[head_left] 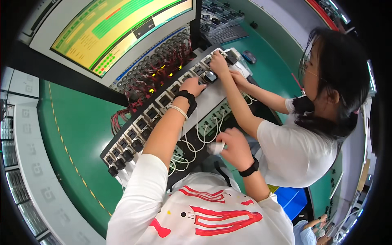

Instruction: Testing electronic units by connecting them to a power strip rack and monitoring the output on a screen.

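My left hand (192, 86) is at the long row of power sockets (152, 112), its fingers closed against a dark, square power adapter (210, 76). How far they wrap round it is partly hidden. Lower down and nearer my body, my right hand (237, 149) has its fingers closed on a small white object (215, 148), smeared by motion, so its kind is unclear. White cables (192, 148) loop between my arms, over a green board with ports (212, 122). Several black plugs (128, 155) sit in sockets at the strip's near left end.
A co-worker (302, 151) stands close on my right, both hands (219, 65) at the strip's far end. Behind the sockets are red wires (163, 77) and a large screen (118, 32). A keyboard (226, 34), a mouse (249, 57) and a blue bin (292, 202) are to the right.
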`<state>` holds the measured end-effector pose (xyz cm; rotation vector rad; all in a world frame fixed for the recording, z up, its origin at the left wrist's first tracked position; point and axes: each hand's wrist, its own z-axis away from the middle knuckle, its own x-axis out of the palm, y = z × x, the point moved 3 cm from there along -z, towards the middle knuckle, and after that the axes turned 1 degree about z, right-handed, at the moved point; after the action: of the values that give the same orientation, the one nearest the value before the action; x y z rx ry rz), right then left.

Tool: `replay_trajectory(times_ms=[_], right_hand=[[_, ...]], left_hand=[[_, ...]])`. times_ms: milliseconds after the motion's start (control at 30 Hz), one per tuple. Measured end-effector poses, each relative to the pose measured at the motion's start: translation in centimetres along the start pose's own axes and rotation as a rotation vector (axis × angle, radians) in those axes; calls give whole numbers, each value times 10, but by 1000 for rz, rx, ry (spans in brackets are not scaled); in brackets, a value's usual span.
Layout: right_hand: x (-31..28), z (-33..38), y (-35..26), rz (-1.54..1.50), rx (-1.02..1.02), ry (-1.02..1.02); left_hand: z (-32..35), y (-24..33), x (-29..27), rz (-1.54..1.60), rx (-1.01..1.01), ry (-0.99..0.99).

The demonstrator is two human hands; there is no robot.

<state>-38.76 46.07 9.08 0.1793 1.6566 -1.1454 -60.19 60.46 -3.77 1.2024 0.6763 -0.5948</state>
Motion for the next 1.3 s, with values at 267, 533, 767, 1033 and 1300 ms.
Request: replay_trajectory(times_ms=[267, 533, 767, 1033, 1300], right_hand=[[26, -59, 22, -873, 183, 330], [158, -144, 137, -783, 634, 277], [145, -145, 131, -601, 505, 387], [148, -157, 129, -336, 616, 368], [153, -166, 129, -391, 541, 532]], left_hand=[[-12, -9, 9, -5, -58, -75], [-12, -9, 8, 70, -18, -7], [-11, -11, 9, 81, -35, -30], [-8, -12, 12, 145, -37, 56], [5, 1, 5, -21, -92, -31]])
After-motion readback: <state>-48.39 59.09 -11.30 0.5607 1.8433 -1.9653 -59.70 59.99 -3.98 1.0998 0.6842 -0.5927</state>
